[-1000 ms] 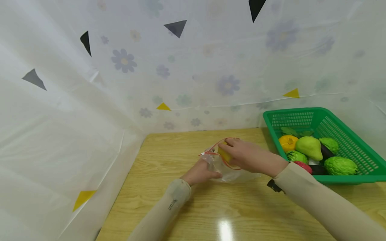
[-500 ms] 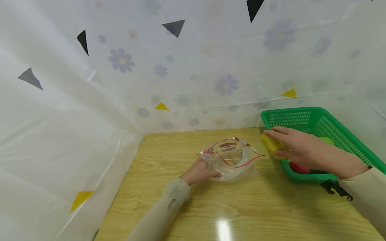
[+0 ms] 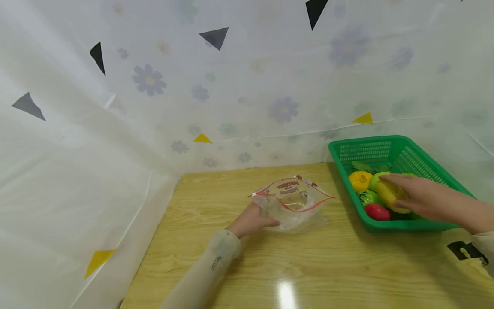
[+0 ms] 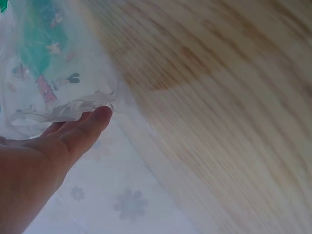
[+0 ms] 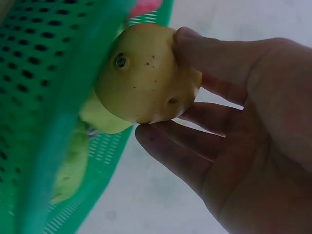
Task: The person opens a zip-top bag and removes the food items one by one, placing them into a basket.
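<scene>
My right hand (image 3: pixel 428 198) pinches a yellow potato (image 3: pixel 390 195) between thumb and fingers, over the front of the green basket (image 3: pixel 424 225). Dark spots and dimples mark the potato (image 5: pixel 146 73) in the right wrist view. A clear zip bag (image 3: pixel 295 219) with a red seal and printed figures stands on the wooden table with its mouth spread. Its left side is gripped by my left hand (image 3: pixel 251 221), thumb in front and the fingers mostly hidden behind the plastic. In the left wrist view, the fingers (image 4: pixel 90 129) lie along the bag's crumpled edge.
Inside the basket lie an orange pumpkin (image 3: pixel 360 181), a dark-speckled green piece (image 3: pixel 369 198), a red piece (image 3: pixel 377 212) and more green produce, partly covered by my right hand. A white flowered sheet (image 3: pixel 251 94) hangs behind the table (image 3: pixel 216 189).
My right hand has carried the potato rightward from the bag's mouth to over the basket. The bag's mouth now shows uncovered. My left hand keeps its hold on the bag.
</scene>
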